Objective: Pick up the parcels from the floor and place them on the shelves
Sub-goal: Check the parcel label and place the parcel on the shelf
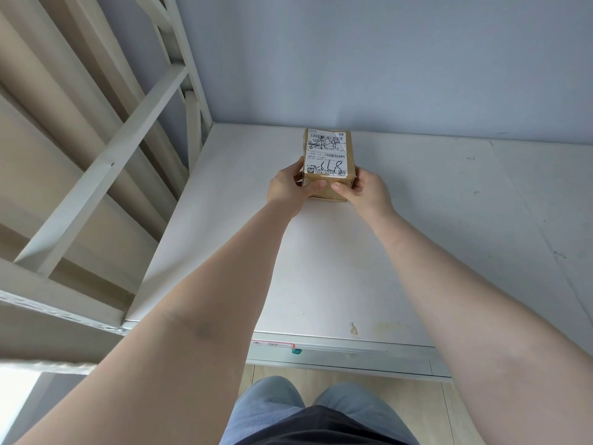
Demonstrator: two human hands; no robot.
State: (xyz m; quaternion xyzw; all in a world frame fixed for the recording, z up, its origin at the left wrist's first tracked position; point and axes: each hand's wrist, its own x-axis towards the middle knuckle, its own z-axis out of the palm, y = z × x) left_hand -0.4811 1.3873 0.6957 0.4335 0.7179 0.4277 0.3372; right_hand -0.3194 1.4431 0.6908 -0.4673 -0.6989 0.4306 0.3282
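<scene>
A small brown cardboard parcel [327, 159] with a white shipping label and black handwriting sits on the white shelf board [401, 239], near the back wall. My left hand [288, 187] grips the parcel's near left corner, thumb on its front face. My right hand [365, 189] grips its near right corner in the same way. Both arms reach out over the shelf. I cannot tell whether the parcel's underside fully touches the board.
The shelf's white metal frame and diagonal brace [106, 168] rise at the left. A pale blue wall [385, 59] closes the back. The shelf's front rail [346, 351] carries a small red label. Wooden floor and my legs [308, 412] show below.
</scene>
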